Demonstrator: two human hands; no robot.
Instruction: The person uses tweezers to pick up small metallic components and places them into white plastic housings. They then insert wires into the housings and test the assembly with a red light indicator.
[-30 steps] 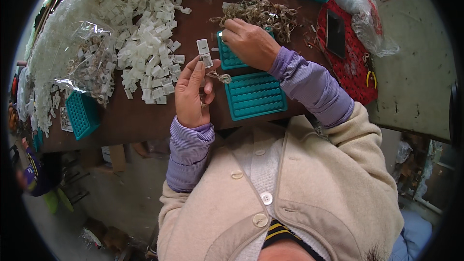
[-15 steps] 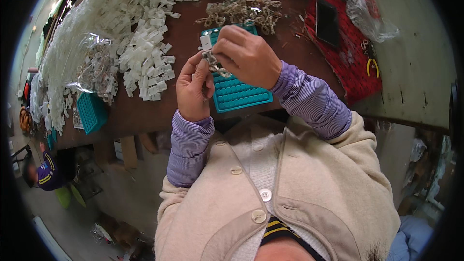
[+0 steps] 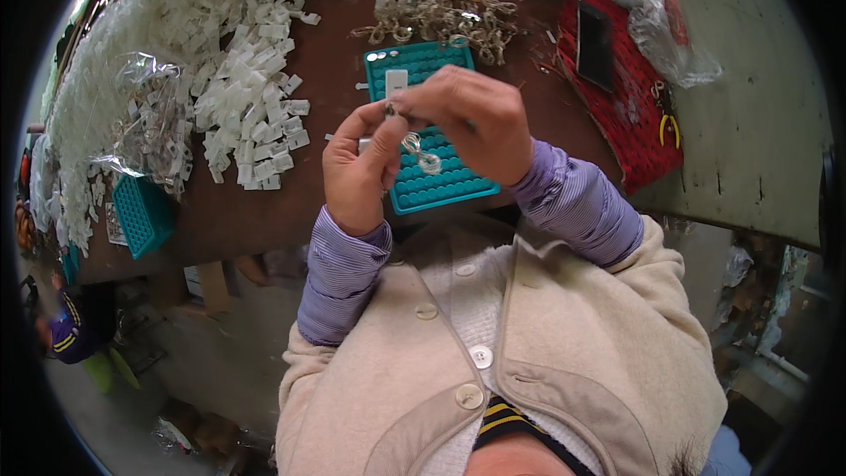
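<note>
My left hand [image 3: 359, 169] pinches a small white plastic case [image 3: 397, 82] between thumb and fingers, and a coil of thin pale cord [image 3: 423, 157] hangs from the same spot. My right hand [image 3: 480, 115] is closed, its fingertips meeting the left ones at the lower end of the case. What lies between the fingertips is mostly hidden. Below both hands, a teal tray [image 3: 445, 204] with rows of round pockets lies on the table. A few silver round pieces [image 3: 382, 55] sit in its far-left pockets.
A large heap of white plastic pieces [image 3: 256, 115] covers the left side, beside a clear bag [image 3: 154, 119] and another teal tray [image 3: 143, 216]. Coiled cords [image 3: 441, 16] lie beyond. At right are a red cloth [image 3: 639, 150], a phone [image 3: 595, 44] and yellow-handled pliers [image 3: 670, 128].
My right hand has come down and slightly right, its fingers still at the left fingertips. The cord coil now hangs lower and farther right. The view has shifted slightly.
</note>
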